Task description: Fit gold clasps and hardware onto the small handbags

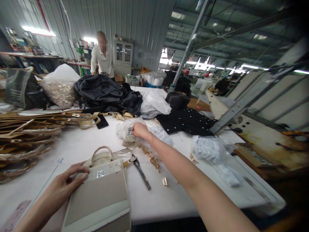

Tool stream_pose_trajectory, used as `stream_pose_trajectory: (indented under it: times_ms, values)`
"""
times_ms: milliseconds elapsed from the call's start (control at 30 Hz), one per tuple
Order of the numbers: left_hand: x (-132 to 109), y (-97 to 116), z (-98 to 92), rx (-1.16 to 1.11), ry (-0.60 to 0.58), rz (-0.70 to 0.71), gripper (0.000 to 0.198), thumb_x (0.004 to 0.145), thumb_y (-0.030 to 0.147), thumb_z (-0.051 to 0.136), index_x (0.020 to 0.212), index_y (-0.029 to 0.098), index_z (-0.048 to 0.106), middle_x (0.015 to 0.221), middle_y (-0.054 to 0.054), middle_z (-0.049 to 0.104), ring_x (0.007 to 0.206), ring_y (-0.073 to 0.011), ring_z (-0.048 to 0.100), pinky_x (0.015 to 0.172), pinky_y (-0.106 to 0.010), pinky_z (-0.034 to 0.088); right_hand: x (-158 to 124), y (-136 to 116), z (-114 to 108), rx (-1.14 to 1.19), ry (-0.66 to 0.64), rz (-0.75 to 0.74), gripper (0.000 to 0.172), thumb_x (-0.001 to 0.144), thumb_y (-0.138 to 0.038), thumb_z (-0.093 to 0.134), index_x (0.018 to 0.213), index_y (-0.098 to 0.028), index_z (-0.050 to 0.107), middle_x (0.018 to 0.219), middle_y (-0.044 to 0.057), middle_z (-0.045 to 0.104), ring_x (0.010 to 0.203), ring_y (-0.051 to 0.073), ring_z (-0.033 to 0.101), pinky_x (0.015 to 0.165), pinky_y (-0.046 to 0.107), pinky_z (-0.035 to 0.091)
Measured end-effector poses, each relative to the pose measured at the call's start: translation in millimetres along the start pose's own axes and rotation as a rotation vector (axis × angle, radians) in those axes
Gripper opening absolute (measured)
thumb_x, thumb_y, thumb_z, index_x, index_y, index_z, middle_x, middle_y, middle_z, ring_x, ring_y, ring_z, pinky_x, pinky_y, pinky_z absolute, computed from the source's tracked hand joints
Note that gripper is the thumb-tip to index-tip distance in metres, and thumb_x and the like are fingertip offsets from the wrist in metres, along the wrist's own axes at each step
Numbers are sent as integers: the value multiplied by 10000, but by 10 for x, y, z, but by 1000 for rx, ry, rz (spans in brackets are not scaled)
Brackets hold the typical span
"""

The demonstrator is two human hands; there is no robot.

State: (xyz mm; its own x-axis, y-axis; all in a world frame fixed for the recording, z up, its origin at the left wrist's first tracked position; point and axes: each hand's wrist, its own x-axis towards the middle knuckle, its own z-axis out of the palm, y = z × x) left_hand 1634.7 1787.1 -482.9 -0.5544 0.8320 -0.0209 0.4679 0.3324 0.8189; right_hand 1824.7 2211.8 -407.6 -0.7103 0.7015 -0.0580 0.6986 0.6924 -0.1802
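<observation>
Apparently for steadiness, the left hand [70, 180] is gripping the beige bag [103, 190] on the counter [154, 206]; the right hand [140, 130] is resting, bunched, at the plastic bag [123, 128], its hold unclear.

1. With the worker's edge at six o'clock, I see a hand tool [143, 176] mid-dial on the table [149, 206].
2. At nine lies the handbag [100, 193], the left hand [72, 177] on its upper corner.
3. Just past twelve, a heap of clips [152, 158]; at three, a lone clip [164, 181].
4. Farther toward twelve, a plastic bag [127, 126], the right hand [140, 130] at it.
5. At ten, a stack of pieces [26, 138]; at eleven, a phone [102, 121], a bundle [101, 91] beyond, a co-worker [103, 61] behind that.
6. At one, cloth [183, 120]; at two, a filled packet [210, 149].
</observation>
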Motion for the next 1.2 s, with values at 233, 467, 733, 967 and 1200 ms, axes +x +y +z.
stream_pose_trajectory:
  times_ms: [233, 467, 733, 967, 1200]
  values:
    - [-6, 73, -33, -36, -40, -9, 632, 892, 889, 762, 1139, 325, 906, 1625, -110, 719, 1593, -456, 587, 1381, -618, 409, -9, -76, 1, -49, -10, -7, 264, 1023, -263, 784, 1250, -161, 875, 1322, 150, 859, 1245, 304, 794, 1070, 394, 607]
    - [-79, 150, -70, -49, -47, 15, 624, 915, 876, 740, 1134, 314, 902, 1573, -129, 742, 1591, -465, 563, 1365, -659, 398, -181, -104, 41, -66, 14, -98, 309, 1107, -262, 629, 1232, -247, 912, 1323, 103, 874, 1270, 281, 785, 1036, 316, 561]
    - [-108, 200, -85, -70, -41, 6, 661, 877, 894, 751, 1115, 296, 902, 1604, -142, 719, 1581, -476, 569, 1303, -624, 479, -125, -125, -100, -110, -88, -118, 297, 930, -310, 868, 1216, -335, 946, 1233, 43, 903, 1186, 301, 813, 939, 284, 572]
    - [-130, 135, -88, -111, -43, 25, 582, 913, 821, 767, 1133, 298, 896, 1574, -138, 738, 1591, -458, 558, 1321, -620, 451, -129, -258, -186, -105, -119, -50, 244, 897, -290, 958, 1120, -200, 915, 1191, 78, 886, 1092, 260, 811, 959, 351, 617]
    - [-142, 96, -103, -124, -31, 39, 563, 920, 789, 770, 1137, 284, 892, 1590, -146, 728, 1617, -457, 532, 1347, -621, 422, -245, -210, -171, 5, -16, -5, 258, 880, -349, 963, 1109, -231, 943, 1049, 51, 900, 990, 225, 807, 811, 264, 548]
